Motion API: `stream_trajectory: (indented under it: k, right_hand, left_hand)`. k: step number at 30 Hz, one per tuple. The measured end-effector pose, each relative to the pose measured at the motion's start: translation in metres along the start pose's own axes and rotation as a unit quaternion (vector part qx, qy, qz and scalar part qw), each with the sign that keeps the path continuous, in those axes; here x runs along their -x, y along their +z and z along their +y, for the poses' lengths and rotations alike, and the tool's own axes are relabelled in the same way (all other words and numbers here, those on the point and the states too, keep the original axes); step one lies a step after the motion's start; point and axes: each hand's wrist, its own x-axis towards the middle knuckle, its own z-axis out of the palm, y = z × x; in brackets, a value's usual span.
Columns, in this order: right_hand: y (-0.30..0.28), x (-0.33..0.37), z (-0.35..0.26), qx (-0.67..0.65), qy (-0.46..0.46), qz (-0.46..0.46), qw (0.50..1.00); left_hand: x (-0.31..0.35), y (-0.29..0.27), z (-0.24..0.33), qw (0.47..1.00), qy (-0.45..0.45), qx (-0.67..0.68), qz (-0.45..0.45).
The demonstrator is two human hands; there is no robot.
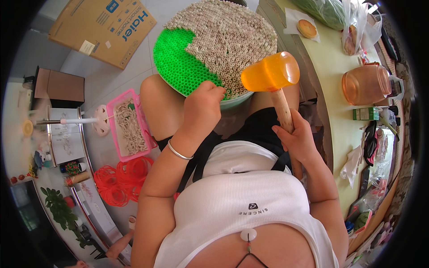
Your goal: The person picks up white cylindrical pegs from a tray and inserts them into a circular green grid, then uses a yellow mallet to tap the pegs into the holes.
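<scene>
Orange translucent mallet head (270,73) tops a wooden handle (281,109)

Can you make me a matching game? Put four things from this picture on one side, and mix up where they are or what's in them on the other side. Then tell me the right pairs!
Things:
1. Mallet with an orange see-through head and wooden handle
2. Round golden pastry
3. Shiny silver bangle
4. Pink plastic basket

Places and states:
A. Around the left wrist
B. Holding a heap of pale, thin sticks
C. Gripped in the right hand
D. On a piece of white paper

Right pairs: 1-C, 2-D, 3-A, 4-B.
</scene>
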Motion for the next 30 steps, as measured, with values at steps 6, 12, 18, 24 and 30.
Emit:
stream_trajectory:
  k: [6,12,18,24,30]
  right_hand:
    - [0.000,0.003,0.002,0.010,-0.008,-0.009,1.000]
    - [-0.003,0.005,0.004,0.017,-0.008,-0.018,1.000]
    - [0.002,0.009,0.001,0.015,0.009,-0.010,1.000]
    - [0.004,0.012,-0.010,0.134,-0.121,0.001,0.983]
    - [0.025,-0.005,0.004,0.393,-0.176,0.017,0.902]
  left_hand:
    - [-0.008,0.000,0.006,0.998,0.000,-0.051,-0.037]
    - [-0.008,-0.002,0.010,0.995,0.019,-0.081,-0.062]
    - [-0.012,-0.001,0.016,0.983,0.033,-0.144,-0.112]
    - [0.003,-0.015,-0.005,0.992,-0.100,0.076,-0.033]
    - [0.016,-0.039,-0.050,0.708,-0.326,0.625,-0.037]
